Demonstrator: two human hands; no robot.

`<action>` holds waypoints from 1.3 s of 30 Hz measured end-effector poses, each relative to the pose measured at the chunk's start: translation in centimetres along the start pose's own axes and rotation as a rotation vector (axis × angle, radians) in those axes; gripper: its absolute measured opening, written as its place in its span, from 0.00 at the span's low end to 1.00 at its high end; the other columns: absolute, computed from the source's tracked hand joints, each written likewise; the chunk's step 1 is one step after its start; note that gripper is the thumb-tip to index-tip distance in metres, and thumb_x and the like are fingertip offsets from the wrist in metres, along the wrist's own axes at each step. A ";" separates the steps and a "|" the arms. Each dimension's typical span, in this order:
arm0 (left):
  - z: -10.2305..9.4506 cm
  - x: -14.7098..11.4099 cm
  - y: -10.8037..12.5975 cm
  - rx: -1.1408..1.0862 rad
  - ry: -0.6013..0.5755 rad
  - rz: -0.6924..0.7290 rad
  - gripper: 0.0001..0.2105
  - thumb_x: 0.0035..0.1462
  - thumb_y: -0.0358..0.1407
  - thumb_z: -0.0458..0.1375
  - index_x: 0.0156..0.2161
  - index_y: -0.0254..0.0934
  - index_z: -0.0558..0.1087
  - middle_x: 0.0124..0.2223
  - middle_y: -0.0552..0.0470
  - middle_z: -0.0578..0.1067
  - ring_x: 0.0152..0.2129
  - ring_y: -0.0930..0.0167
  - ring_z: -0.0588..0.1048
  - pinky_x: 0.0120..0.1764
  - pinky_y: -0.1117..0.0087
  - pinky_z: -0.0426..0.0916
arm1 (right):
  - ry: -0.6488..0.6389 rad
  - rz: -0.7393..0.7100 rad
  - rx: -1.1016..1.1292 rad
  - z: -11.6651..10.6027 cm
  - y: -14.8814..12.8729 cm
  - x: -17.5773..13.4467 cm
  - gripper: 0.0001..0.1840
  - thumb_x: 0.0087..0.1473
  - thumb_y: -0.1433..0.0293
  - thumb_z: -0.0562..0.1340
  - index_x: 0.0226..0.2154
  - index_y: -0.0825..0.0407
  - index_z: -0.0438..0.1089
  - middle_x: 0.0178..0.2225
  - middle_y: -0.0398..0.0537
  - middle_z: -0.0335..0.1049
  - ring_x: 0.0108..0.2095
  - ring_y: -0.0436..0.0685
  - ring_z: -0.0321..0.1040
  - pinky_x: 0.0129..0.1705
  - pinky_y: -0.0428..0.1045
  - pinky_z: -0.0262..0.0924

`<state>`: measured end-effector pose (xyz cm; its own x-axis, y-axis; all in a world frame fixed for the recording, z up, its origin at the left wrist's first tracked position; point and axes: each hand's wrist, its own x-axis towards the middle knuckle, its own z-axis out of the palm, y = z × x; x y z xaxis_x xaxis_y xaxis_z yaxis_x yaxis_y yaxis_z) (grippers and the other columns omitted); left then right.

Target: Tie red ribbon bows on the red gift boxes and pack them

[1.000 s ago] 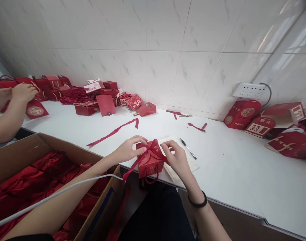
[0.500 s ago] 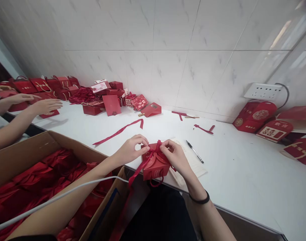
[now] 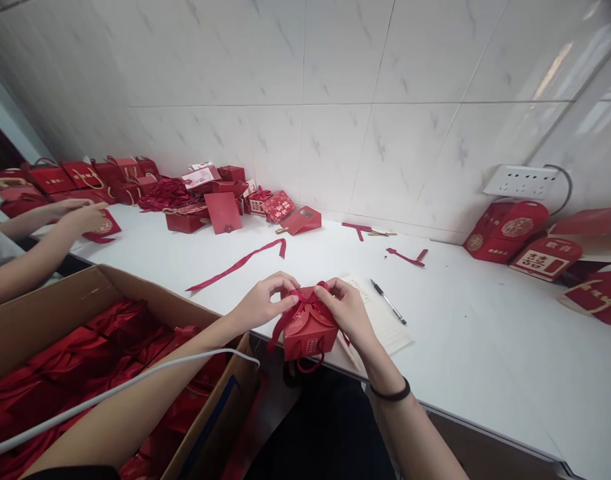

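A small red gift box (image 3: 313, 337) with scalloped top flaps and a cord handle stands at the front edge of the white table. Across its top runs a red ribbon (image 3: 307, 300), drawn into loops, one tail hanging down the box's left side. My left hand (image 3: 270, 299) pinches the ribbon at the upper left of the box. On the other side my right hand (image 3: 343, 305) pinches a ribbon loop, thumb and forefinger together. My fingers hide part of the bow. A sheet of paper (image 3: 385, 327) with a pen (image 3: 388, 302) lies beside my right hand.
At left stands a cardboard box (image 3: 158, 290) full of red packages, with a white cable (image 3: 110, 393) crossing in front. Red boxes (image 3: 188, 217) pile up along the wall; more red boxes (image 3: 505, 227) sit under a power strip (image 3: 520, 181). Another person's hands (image 3: 78, 217) work at far left.
The ribbon loops have been drawn closer to the box top, and the hanging tail has swung left. The other person's hands have pulled back left and now hold a red box or ribbon.
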<state>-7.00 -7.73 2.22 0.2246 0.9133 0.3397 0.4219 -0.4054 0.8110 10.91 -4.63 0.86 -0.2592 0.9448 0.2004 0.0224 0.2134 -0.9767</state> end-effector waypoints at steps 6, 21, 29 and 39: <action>0.7 -0.2 0.4 0.053 0.049 0.044 0.02 0.48 0.30 0.55 0.30 0.35 0.65 0.34 0.51 0.70 0.32 0.73 0.69 0.39 0.68 0.67 | 0.008 0.050 0.113 0.0 0.3 0.1 0.15 0.41 0.60 0.65 0.22 0.53 0.63 0.23 0.44 0.65 0.25 0.51 0.60 0.26 0.45 0.54; 1.9 -0.7 -0.3 0.204 0.246 0.042 0.03 0.50 0.31 0.52 0.32 0.36 0.65 0.28 0.55 0.67 0.27 0.74 0.68 0.36 0.69 0.69 | 0.011 -0.031 0.088 0.2 1.2 0.2 0.11 0.42 0.64 0.60 0.30 0.52 0.61 0.25 0.42 0.63 0.25 0.51 0.60 0.27 0.47 0.55; 1.5 -1.0 -1.0 0.356 0.244 0.176 0.06 0.47 0.25 0.50 0.32 0.37 0.63 0.26 0.57 0.63 0.24 0.75 0.63 0.33 0.71 0.68 | -0.016 0.004 0.112 -0.1 0.8 0.0 0.11 0.41 0.65 0.61 0.29 0.53 0.63 0.24 0.41 0.62 0.24 0.50 0.58 0.27 0.46 0.53; 1.4 -1.0 0.3 0.377 0.211 0.097 0.03 0.50 0.28 0.50 0.31 0.36 0.64 0.27 0.55 0.64 0.26 0.74 0.65 0.33 0.71 0.65 | -0.065 0.031 0.209 -0.5 0.7 0.1 0.16 0.40 0.62 0.65 0.31 0.53 0.64 0.20 0.35 0.56 0.21 0.47 0.55 0.24 0.44 0.50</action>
<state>-5.88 -8.82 1.45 0.1111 0.8425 0.5272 0.7074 -0.4396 0.5534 11.38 -4.25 0.20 -0.3236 0.9306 0.1711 -0.1670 0.1218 -0.9784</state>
